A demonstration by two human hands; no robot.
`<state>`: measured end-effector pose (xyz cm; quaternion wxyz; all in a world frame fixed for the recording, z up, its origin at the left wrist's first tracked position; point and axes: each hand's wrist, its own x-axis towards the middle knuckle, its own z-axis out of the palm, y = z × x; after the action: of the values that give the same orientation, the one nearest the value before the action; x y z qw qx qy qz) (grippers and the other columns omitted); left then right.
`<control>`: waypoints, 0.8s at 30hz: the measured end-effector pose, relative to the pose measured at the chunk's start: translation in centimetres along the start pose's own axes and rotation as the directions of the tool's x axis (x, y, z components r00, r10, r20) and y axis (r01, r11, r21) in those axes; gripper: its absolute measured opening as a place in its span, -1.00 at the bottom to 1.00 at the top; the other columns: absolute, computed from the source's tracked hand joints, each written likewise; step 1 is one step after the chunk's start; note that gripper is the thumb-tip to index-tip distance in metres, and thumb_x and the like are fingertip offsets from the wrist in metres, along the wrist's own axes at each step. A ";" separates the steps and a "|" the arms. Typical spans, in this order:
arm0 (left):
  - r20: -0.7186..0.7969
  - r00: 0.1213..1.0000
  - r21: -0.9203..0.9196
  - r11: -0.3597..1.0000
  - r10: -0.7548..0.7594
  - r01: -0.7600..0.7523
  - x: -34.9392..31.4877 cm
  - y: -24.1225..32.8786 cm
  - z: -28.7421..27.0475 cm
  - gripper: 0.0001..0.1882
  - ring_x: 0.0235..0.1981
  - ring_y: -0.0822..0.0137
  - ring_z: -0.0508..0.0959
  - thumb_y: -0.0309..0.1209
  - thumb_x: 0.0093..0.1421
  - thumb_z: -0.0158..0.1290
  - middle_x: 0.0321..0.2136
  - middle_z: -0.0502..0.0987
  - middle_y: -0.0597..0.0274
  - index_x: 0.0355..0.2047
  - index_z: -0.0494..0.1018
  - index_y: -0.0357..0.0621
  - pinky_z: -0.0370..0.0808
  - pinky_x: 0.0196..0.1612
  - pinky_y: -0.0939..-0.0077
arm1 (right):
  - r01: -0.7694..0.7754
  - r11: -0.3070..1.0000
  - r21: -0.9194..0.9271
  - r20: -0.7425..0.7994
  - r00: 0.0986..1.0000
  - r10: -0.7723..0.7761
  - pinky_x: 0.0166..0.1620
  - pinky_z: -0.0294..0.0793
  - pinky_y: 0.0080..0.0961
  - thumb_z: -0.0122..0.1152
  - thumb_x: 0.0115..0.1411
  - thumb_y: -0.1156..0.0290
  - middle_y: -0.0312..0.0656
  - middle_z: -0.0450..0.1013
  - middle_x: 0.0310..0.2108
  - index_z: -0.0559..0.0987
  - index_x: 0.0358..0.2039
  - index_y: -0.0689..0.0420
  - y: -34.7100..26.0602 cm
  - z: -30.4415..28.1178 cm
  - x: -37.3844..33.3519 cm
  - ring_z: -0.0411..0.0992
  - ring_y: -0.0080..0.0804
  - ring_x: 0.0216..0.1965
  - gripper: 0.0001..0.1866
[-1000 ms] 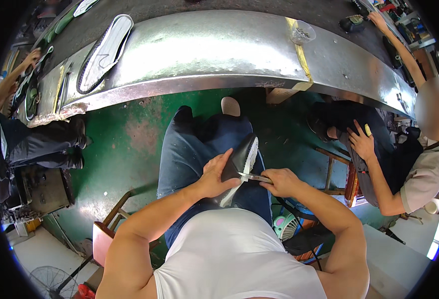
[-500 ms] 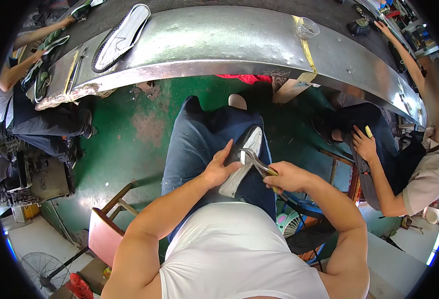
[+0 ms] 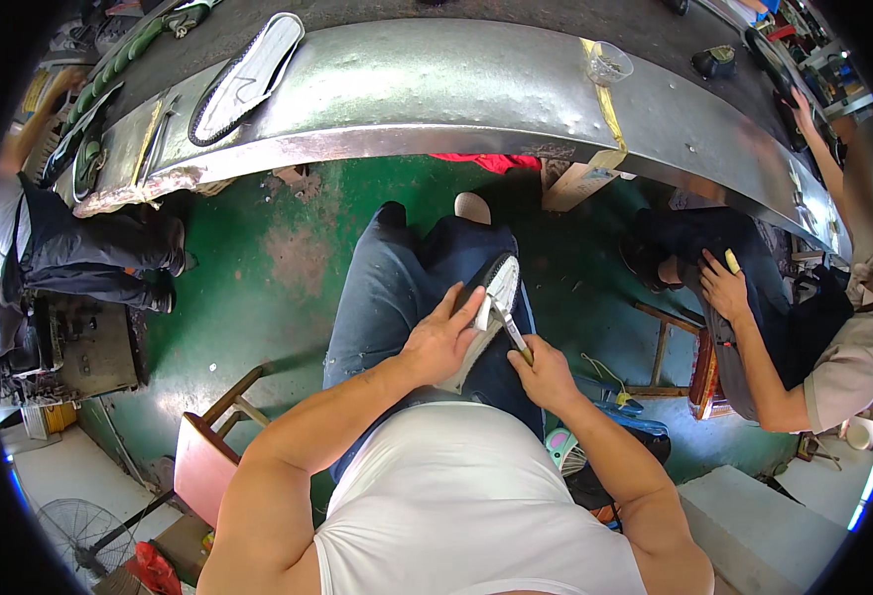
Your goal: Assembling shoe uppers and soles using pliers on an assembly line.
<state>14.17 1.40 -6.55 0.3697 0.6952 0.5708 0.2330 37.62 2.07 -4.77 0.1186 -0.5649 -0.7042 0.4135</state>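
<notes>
A dark shoe with a white bottom and a ridged dark edge (image 3: 505,276) lies sole-up across my lap, its far end pointing away from me. My left hand (image 3: 440,343) grips its left side near the middle, thumb and fingers pressed around it. In my right hand (image 3: 546,377) is a pair of pliers (image 3: 510,328), held by the handles, with the metal jaws against the white bottom close to my left fingertips. What the jaws pinch is too small to tell.
A metal-edged bench (image 3: 436,79) runs across the far side, bearing a similar white-bottomed shoe (image 3: 246,84) and a clear plastic cup (image 3: 609,63). Stools (image 3: 204,466) stand at both sides. Seated co-workers are at left and right, one resting a hand (image 3: 725,290) on their leg.
My right hand has dropped nearer my body, and the pliers have swung steeper, handles toward me. My left fingers have shifted on the shoe. The left co-worker's hands have moved.
</notes>
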 end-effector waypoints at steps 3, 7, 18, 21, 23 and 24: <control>0.097 0.995 0.158 0.987 -0.014 -0.001 0.1 1.2 -1.0 -0.30 0.12 -0.33 0.43 -0.34 0.34 -0.03 0.33 0.08 -0.35 0.44 -0.01 0.23 0.50 0.12 0.09 | -0.197 0.979 0.047 0.377 0.911 0.165 -0.30 0.53 -0.28 0.19 0.30 0.22 -0.02 0.57 -0.29 0.53 -0.11 0.26 0.7 -2.6 1.4 0.57 -0.18 -0.34 -0.66; 0.166 0.985 0.246 0.969 -0.054 0.012 0.6 2.4 -1.4 -0.35 0.10 -0.26 0.47 -0.29 0.36 -0.08 0.29 0.12 -0.34 0.42 0.03 0.39 0.55 0.04 0.11 | -0.617 0.708 0.344 0.785 0.603 0.144 -0.44 0.59 -0.51 0.11 0.36 0.28 -0.16 0.57 -0.26 0.54 -0.08 0.27 2.1 -6.4 2.9 0.56 -0.46 -0.33 -0.70; 0.228 0.971 0.347 0.938 -0.074 -0.009 0.6 2.5 -1.8 -0.39 -0.18 -0.27 0.62 -0.23 0.39 -0.12 0.27 0.15 -0.39 0.42 0.03 0.35 0.62 -0.13 0.07 | -0.069 0.997 -0.019 0.346 0.935 0.072 -0.34 0.49 -0.33 -0.06 0.43 0.06 -0.05 0.51 -0.52 0.49 -0.27 0.29 -1.0 -4.1 5.9 0.54 -0.27 -0.45 -0.53; 0.186 0.976 0.338 0.940 -0.116 0.047 -0.2 2.2 -1.4 -0.33 -0.16 -0.30 0.60 -0.21 0.38 -0.10 0.32 0.07 -0.41 0.44 -0.06 0.16 0.62 -0.13 0.06 | 0.030 0.999 0.033 0.292 0.956 -0.038 -0.35 0.48 -0.39 -0.09 0.44 0.13 -0.11 0.49 -0.53 0.44 -0.34 0.30 -2.7 -4.7 5.5 0.51 -0.32 -0.49 -0.56; 0.100 0.991 0.311 0.949 -0.090 0.055 -0.8 1.7 -0.4 -0.28 -0.14 -0.34 0.59 -0.20 0.38 -0.08 0.34 0.02 -0.42 0.45 -0.12 0.02 0.62 -0.12 0.05 | 0.199 0.980 0.017 0.210 0.957 -0.198 -0.25 0.47 -0.05 -0.04 0.40 0.10 0.17 0.52 -0.44 0.48 -0.31 0.29 -2.3 -3.5 4.3 0.51 0.21 -0.34 -0.57; 0.071 0.984 0.218 0.965 -0.166 0.147 -0.9 1.3 0.0 -0.21 0.00 -0.34 0.51 -0.21 0.37 -0.06 0.37 -0.04 -0.41 0.45 -0.20 -0.12 0.55 0.00 0.06 | 0.197 0.980 0.017 0.214 0.957 -0.196 -0.25 0.47 -0.05 -0.04 0.40 0.10 0.17 0.52 -0.44 0.48 -0.31 0.29 -2.1 -3.0 4.0 0.51 0.21 -0.34 -0.57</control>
<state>14.74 0.41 -5.45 0.3356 0.6930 0.6285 0.1101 36.75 6.93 -2.52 0.0808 -0.4446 -0.7664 0.4566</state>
